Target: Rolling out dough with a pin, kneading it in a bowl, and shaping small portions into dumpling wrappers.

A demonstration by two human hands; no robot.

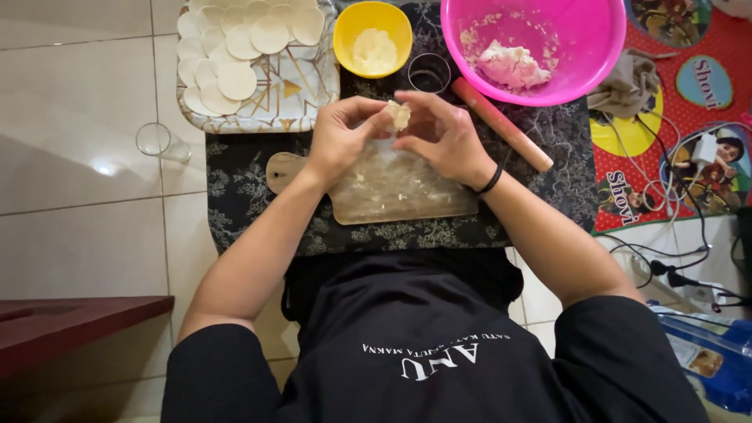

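I see even indoor light, a glare spot on the floor tiles (102, 166), soft shadows, sharp focus throughout.

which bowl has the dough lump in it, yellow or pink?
The pink bowl, the bigger one at the top right, holds the rough dough lump. The small yellow bowl left of it holds only pale powder.

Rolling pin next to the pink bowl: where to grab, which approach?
Grip the rolling pin at mid-shaft, coming from above with fingers across its axis. It lies flat and diagonal on the dark mat, its upper end close under the pink bowl; the lower right end is freest.
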